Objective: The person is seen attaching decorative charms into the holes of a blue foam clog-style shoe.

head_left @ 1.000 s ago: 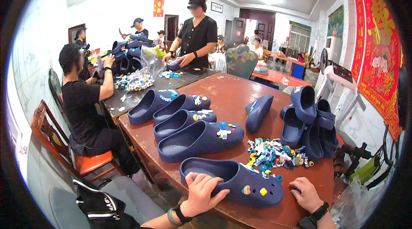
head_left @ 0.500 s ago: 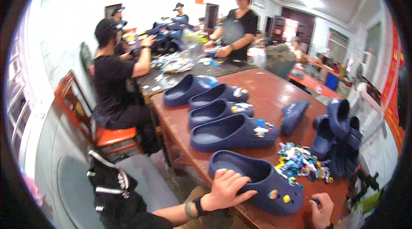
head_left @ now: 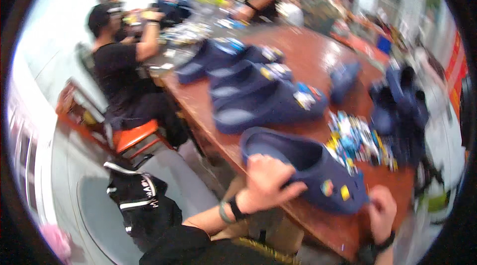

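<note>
One glossy red-brown counter [head_left: 303, 44] fills the middle of the view, its near-left edge slanting from the upper left down to the near corner at the lower right. Past that edge, at the left, a person in black clothes [head_left: 129, 74] sits on a brown wooden chair with an orange seat [head_left: 133, 139]; nearer stands a grey chair [head_left: 189, 173] with a black cloth item with white stripes [head_left: 141, 195] on it.

Four navy foam clogs [head_left: 268, 108] stand in a row, heels toward the counter's near-left edge, decorated toes inward. By the right edge is a cluster of dark navy clogs [head_left: 397, 116], too blurred to count. Between the two groups rests a single navy clog [head_left: 344, 81].

Closest to the near corner lies another navy foam clog [head_left: 303, 185], heel at the near-left edge and toe toward the right edge. Just beyond it is a loose heap of small multicoloured charms [head_left: 360, 138].

The hands are well apart: the left hand [head_left: 268, 181] clasps the clog's near rim, thumb along its outer side; the right hand [head_left: 382, 213] is curled beside the toe, and blur hides whether it grips anything. On the toe sit a rainbow heart-shaped charm [head_left: 327, 187] and a yellow charm [head_left: 345, 193].
</note>
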Available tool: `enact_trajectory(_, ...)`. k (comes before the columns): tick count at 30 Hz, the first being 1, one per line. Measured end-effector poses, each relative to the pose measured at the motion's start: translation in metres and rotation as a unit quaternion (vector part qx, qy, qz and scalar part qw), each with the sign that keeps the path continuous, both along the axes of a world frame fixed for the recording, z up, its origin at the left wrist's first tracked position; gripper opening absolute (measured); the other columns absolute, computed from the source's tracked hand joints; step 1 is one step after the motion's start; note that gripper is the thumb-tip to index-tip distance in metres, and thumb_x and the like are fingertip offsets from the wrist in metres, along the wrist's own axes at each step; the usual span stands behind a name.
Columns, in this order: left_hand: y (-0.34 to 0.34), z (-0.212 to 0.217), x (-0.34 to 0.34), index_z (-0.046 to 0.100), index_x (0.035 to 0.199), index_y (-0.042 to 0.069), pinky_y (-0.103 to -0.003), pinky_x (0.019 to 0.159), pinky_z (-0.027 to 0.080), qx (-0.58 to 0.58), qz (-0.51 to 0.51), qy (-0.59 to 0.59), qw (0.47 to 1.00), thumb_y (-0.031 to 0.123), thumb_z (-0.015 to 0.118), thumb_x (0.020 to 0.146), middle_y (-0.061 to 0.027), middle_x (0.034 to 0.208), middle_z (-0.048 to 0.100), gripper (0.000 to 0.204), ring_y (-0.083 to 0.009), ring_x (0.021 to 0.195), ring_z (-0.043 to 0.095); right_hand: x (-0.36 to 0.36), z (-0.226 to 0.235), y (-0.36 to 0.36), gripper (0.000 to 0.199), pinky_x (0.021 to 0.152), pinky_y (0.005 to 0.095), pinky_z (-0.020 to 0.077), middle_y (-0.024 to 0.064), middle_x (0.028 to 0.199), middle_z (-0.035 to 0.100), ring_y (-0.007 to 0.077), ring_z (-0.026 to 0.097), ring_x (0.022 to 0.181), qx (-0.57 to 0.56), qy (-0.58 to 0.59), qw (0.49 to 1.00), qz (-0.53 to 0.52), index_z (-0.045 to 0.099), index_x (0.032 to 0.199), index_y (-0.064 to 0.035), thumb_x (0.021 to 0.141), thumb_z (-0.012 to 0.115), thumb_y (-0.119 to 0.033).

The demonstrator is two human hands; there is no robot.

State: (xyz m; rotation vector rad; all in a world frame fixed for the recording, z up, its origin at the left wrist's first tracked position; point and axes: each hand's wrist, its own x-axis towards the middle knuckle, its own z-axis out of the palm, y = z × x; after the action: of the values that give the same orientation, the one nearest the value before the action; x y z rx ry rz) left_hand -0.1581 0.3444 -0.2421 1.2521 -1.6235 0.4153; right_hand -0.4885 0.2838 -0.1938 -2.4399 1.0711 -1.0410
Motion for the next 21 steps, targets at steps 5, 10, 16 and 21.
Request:
enact_trajectory(5, 0.002, 0.003, 0.013, 0.061, 0.086, 0.008, -0.042, 0.076, 0.035, -0.015, 0.042, -0.017, 0.999, 0.031, 0.077, 0.071, -0.0072, 0.075, 0.055, 0.032, -0.0281, 0.074, 0.053, 0.022, 0.008, -0.013, 0.020, 0.082, 0.0315, 0.0501, 0.0081, 0.097, 0.064, 0.0231, 0.063, 0.093, 0.057, -0.019, 0.998, 0.016, 0.070, 0.095, -0.0054, 0.075, 0.073, 0.000)
enact_trajectory(10, -0.004, -0.005, 0.001, 0.060, 0.088, 0.005, -0.039, 0.079, 0.035, -0.016, 0.022, -0.011, 1.000, 0.034, 0.071, 0.077, -0.0082, 0.076, 0.056, 0.033, -0.0281, 0.073, 0.051, 0.007, -0.001, -0.009, 0.025, 0.078, 0.0294, 0.0488, 0.0062, 0.096, 0.063, 0.0190, 0.060, 0.088, 0.092, -0.084, 0.992, 0.002, 0.070, 0.098, -0.0044, 0.074, 0.074, 0.006)
enact_trajectory(16, 0.004, -0.008, 0.001, 0.059, 0.090, 0.005, -0.039, 0.078, 0.034, -0.018, 0.026, -0.022, 0.999, 0.036, 0.069, 0.081, -0.0082, 0.075, 0.055, 0.034, -0.0281, 0.072, 0.051, 0.032, 0.012, -0.001, 0.026, 0.079, 0.0345, 0.0496, 0.0079, 0.097, 0.066, 0.0253, 0.060, 0.091, -0.037, -0.010, 0.997, 0.059, 0.070, 0.100, -0.0062, 0.075, 0.075, -0.001)
enact_trajectory(21, -0.004, -0.005, 0.001, 0.057, 0.098, 0.001, -0.043, 0.082, 0.035, 0.022, 0.011, -0.022, 0.999, 0.032, 0.063, 0.087, -0.0135, 0.086, 0.054, 0.034, -0.0333, 0.084, 0.049, 0.043, 0.018, -0.019, 0.024, 0.080, 0.0355, 0.0499, 0.0090, 0.097, 0.066, 0.0263, 0.060, 0.092, -0.061, 0.019, 0.996, 0.066, 0.070, 0.099, -0.0054, 0.075, 0.074, -0.002)
